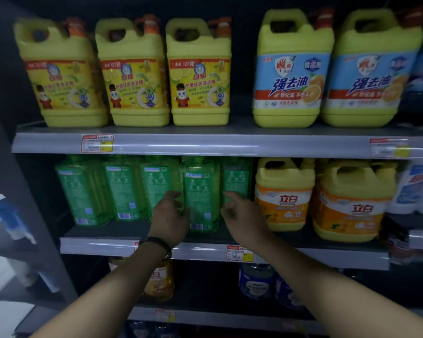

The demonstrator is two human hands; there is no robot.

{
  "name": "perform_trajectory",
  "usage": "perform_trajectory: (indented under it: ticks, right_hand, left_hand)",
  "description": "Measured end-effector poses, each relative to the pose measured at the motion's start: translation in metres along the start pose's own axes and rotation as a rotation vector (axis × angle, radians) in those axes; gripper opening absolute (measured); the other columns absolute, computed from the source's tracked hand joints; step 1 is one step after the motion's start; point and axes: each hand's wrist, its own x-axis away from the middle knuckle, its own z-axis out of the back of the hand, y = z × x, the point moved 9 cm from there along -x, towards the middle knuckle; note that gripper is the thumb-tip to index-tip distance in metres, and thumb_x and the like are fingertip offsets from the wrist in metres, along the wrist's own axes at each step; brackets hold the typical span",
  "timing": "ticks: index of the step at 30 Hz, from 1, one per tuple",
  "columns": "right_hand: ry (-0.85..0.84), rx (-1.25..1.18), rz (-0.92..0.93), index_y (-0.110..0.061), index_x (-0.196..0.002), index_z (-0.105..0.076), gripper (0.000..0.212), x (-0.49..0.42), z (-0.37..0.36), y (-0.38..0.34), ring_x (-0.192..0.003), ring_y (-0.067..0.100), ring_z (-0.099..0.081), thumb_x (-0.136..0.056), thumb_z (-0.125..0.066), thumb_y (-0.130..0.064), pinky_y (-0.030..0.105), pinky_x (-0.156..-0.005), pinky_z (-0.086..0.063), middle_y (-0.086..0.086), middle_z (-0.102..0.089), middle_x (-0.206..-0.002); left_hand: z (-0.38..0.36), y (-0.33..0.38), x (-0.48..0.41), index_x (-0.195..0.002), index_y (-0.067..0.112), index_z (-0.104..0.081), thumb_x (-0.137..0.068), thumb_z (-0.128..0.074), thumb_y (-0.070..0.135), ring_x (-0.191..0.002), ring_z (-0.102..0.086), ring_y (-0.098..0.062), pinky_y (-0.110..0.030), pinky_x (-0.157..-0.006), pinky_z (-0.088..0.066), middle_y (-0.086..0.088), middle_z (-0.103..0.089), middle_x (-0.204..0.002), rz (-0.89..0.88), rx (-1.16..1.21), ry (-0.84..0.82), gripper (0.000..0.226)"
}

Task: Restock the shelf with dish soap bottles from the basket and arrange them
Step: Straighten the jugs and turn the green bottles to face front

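A dim shop aisle: grey metal shelving with clear plastic price rails fills the head view, a red-and-yellow price tag (97, 142) clipped at the left of the upper rail. On the middle shelf (103, 231), a row of tall, translucent green dish soap bottles (119, 191) stands upright with printed back labels facing out. One green bottle (202, 198) stands forward of the row, between the person's two hands. The left hand (170, 215), a dark band at its wrist, curls loosely against that bottle's left side, fingers bent and touching the plastic; whether it grips is unclear. The right hand (239, 215) hangs half open just beside the bottle's right edge, forefinger extended, holding nothing. To the right on the same shelf sit squat yellow handled jugs with orange labels (283, 193). The shelf above carries blocky lime-yellow jugs with moulded handles and orange caps: three with yellow lemon labels (132, 71), two with pale blue labels (291, 69). Below, an amber bottle (160, 281) and blue-labelled containers (255, 280) sit in shadow. The basket is out of frame.
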Motion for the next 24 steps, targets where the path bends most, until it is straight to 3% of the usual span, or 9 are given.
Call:
perform_trajectory:
  ticks: [3,4,5,7,10,13,16,20,24]
  right_hand:
    - [0.087,-0.031,0.076,-0.014,-0.131,-0.070,0.027,0.017,0.040,-0.015,-0.092,0.016,-0.072,-0.105,-0.063,-0.019,0.039,-0.084,-0.061,0.009,-0.078,-0.114]
    - [0.132,-0.020,0.126,-0.016,-0.125,-0.072,0.022,0.022,0.056,-0.022,-0.088,0.014,-0.072,-0.105,-0.063,-0.021,0.041,-0.080,-0.061,0.005,-0.078,-0.109]
    - [0.180,-0.001,0.182,-0.018,-0.119,-0.073,0.018,0.027,0.072,-0.030,-0.085,0.012,-0.071,-0.105,-0.063,-0.022,0.042,-0.077,-0.060,0.001,-0.078,-0.104]
    - [0.264,0.063,0.277,-0.021,-0.109,-0.072,0.012,0.036,0.105,-0.045,-0.082,0.010,-0.068,-0.106,-0.061,-0.026,0.041,-0.072,-0.057,-0.005,-0.073,-0.095]
    - [0.398,0.172,0.389,-0.021,-0.102,-0.068,0.014,0.047,0.161,-0.069,-0.074,0.010,-0.056,-0.107,-0.057,-0.028,0.034,-0.065,-0.047,-0.007,-0.064,-0.090]
    - [0.566,0.267,0.483,-0.017,-0.100,-0.068,0.016,0.047,0.216,-0.093,-0.078,0.008,-0.054,-0.105,-0.055,-0.026,0.028,-0.066,-0.045,-0.005,-0.062,-0.091]
    - [0.660,0.293,0.428,-0.016,-0.110,-0.065,0.016,0.023,0.256,-0.094,-0.090,0.011,-0.056,-0.100,-0.058,-0.027,0.031,-0.075,-0.050,-0.005,-0.058,-0.100]
    - [0.686,0.376,0.342,-0.016,-0.120,-0.060,0.028,-0.017,0.278,-0.082,-0.105,0.020,-0.057,-0.100,-0.056,-0.035,0.042,-0.086,-0.052,0.001,-0.059,-0.113]
    - [0.679,0.447,0.245,-0.019,-0.129,-0.052,0.038,-0.049,0.281,-0.084,-0.107,0.018,-0.054,-0.099,-0.058,-0.042,0.031,-0.082,-0.047,0.001,-0.054,-0.120]
  left_hand:
    - [0.013,0.032,0.017,-0.104,0.024,-0.062,-0.092,-0.071,0.010,-0.069,-0.064,-0.004,-0.024,-0.068,-0.050,0.005,-0.070,-0.079,-0.132,0.001,-0.010,0.020]
    - [0.016,0.049,0.025,-0.095,0.028,-0.061,-0.092,-0.071,0.010,-0.066,-0.063,-0.002,-0.016,-0.063,-0.045,0.009,-0.068,-0.073,-0.197,0.005,-0.036,0.021]
    - [0.019,0.068,0.033,-0.090,0.030,-0.062,-0.093,-0.070,0.009,-0.067,-0.064,-0.003,-0.012,-0.061,-0.044,0.011,-0.067,-0.072,-0.271,0.024,-0.067,0.022]
    - [0.032,0.112,0.047,-0.087,0.029,-0.064,-0.096,-0.069,0.011,-0.073,-0.066,-0.005,-0.019,-0.065,-0.050,0.013,-0.067,-0.076,-0.408,0.081,-0.103,0.020]
    - [0.055,0.177,0.055,-0.091,0.026,-0.067,-0.099,-0.069,0.013,-0.083,-0.068,-0.009,-0.024,-0.070,-0.054,0.012,-0.071,-0.086,-0.520,0.210,-0.109,0.015]
    - [0.072,0.227,0.042,-0.097,0.023,-0.070,-0.098,-0.072,0.014,-0.088,-0.071,-0.013,-0.027,-0.075,-0.057,0.009,-0.074,-0.092,-0.604,0.299,-0.061,0.009]
    - [0.074,0.255,0.006,-0.103,0.027,-0.067,-0.096,-0.075,0.022,-0.093,-0.070,-0.009,-0.030,-0.078,-0.059,0.009,-0.073,-0.098,-0.561,0.343,-0.022,0.012]
    - [0.063,0.286,-0.044,-0.107,0.027,-0.062,-0.094,-0.077,0.026,-0.095,-0.063,0.000,-0.022,-0.074,-0.053,0.012,-0.065,-0.102,-0.549,0.319,0.093,0.020]
    - [0.028,0.296,-0.093,-0.125,0.020,-0.057,-0.094,-0.077,0.038,-0.101,-0.067,-0.005,-0.016,-0.076,-0.051,0.008,-0.068,-0.115,-0.411,0.331,-0.010,0.041]
